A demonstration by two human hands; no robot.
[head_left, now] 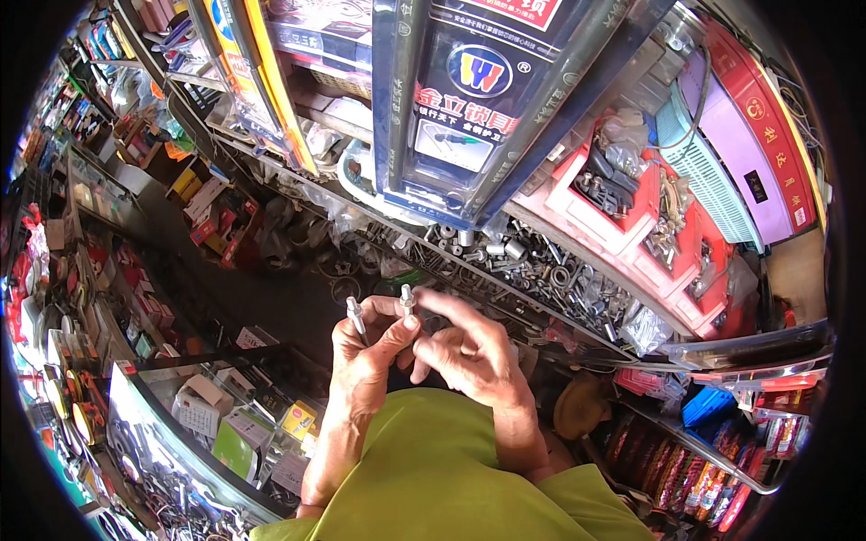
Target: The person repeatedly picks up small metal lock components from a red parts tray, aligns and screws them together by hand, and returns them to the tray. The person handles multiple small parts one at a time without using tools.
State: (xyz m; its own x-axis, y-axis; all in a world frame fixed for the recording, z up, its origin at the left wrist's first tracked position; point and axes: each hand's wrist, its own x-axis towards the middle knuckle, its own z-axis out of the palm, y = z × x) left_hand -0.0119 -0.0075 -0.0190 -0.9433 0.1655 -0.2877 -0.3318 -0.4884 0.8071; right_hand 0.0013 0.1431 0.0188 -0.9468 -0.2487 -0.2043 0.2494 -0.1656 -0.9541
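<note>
Between the two hands, out in front of the person's green shirt (451, 478), are two long metal bolts. One bolt (357, 317) sticks up from the left hand (365, 361), with the thumb and fingers closed tight around its lower part. The other bolt (408, 300) stands just beside it, and the fingers of the right hand (474, 356) are pinched on it near the top. So both hands are closed on the bolts, and neither one is open. I cannot tell if the right hand holds that bolt alone or if the left hand helps.

I think the bolts are hard and stiff and will not bend. They look shiny, so they may be a bit slippery. They are thin and should feel light, but heavy for their size because they are metal. A good place to hold one is the long middle part, with the thumb on one side and the fingers on the other.

Just past the hands is a tray of loose metal nuts and bolts (532, 261). Next to it are red bins (631, 225) with more small parts. Above hangs a big blue package (469, 99). Low on the left is a glass case (216, 424) with little boxes inside
</note>
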